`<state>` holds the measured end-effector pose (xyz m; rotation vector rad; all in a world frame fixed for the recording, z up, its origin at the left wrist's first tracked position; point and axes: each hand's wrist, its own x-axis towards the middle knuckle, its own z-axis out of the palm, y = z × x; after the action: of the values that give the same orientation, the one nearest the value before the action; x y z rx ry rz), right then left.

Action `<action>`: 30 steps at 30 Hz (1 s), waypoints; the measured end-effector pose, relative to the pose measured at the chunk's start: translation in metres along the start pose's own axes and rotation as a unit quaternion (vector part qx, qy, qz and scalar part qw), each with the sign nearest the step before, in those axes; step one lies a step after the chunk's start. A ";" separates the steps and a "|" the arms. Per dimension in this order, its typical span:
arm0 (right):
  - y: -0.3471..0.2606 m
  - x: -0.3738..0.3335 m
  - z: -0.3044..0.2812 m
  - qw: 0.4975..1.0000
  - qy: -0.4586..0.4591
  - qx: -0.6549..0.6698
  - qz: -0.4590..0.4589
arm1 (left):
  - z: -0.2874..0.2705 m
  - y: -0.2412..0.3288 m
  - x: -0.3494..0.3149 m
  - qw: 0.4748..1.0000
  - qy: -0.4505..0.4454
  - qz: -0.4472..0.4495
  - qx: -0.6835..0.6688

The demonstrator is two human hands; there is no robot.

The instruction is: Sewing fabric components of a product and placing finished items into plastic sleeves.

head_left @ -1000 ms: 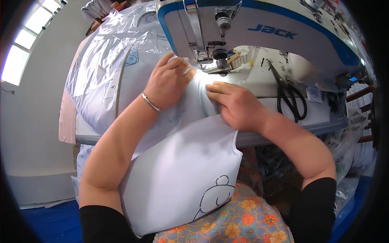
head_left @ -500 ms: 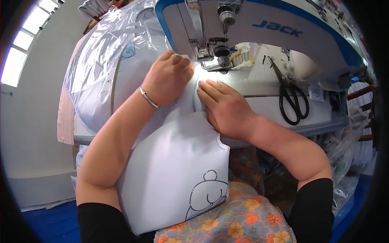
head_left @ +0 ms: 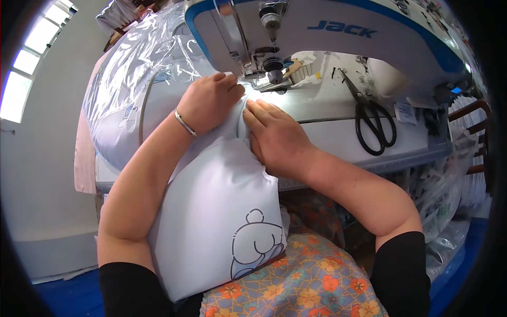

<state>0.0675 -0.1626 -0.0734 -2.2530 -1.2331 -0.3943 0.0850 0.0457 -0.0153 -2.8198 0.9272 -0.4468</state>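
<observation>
A white cloth (head_left: 211, 211) with a printed cartoon animal runs from my lap up to the head of a white and blue sewing machine (head_left: 296, 21). My left hand (head_left: 208, 103), a silver bangle at its wrist, is curled closed on the cloth just left of the needle area (head_left: 259, 84). Its fingertips are partly hidden. Flat on the cloth's edge, in front of the needle area, lies my right hand (head_left: 280, 140) with its fingers stretched out side by side. Where the cloth meets the presser foot, bright light blurs the detail.
Black-handled scissors (head_left: 375, 119) lie on the machine table to the right. Clear plastic (head_left: 169, 50) covers more printed cloth at the left. A floral cloth (head_left: 301, 280) lies over my lap. Plastic bags (head_left: 441, 195) hang beyond the table's right end.
The whole view has shifted, so machine and scissors appear farther left. Slightly more of the printed drawing's blue part shows. Both hands keep nearly the same pose by the needle area.
</observation>
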 end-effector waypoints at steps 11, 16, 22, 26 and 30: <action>0.010 -0.001 0.001 0.999 0.006 0.044 -0.018 | -0.007 0.007 0.008 0.999 -0.023 0.041 0.002; 0.009 0.000 -0.003 0.998 0.023 0.054 -0.032 | -0.014 0.016 0.019 0.978 -0.203 -0.027 0.028; 0.007 -0.002 -0.010 0.998 -0.024 0.053 -0.018 | -0.012 0.031 0.016 0.968 -0.143 -0.134 -0.158; 0.009 -0.002 -0.013 0.997 0.010 0.067 -0.027 | -0.006 0.043 0.015 0.963 -0.162 -0.169 -0.138; 0.014 -0.008 -0.023 0.992 -0.018 0.115 -0.043 | -0.004 0.051 0.015 0.968 -0.143 -0.167 -0.124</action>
<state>0.0746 -0.1876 -0.0625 -2.0263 -1.3253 -0.2305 0.0664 -0.0043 -0.0195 -3.1642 0.4820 0.0542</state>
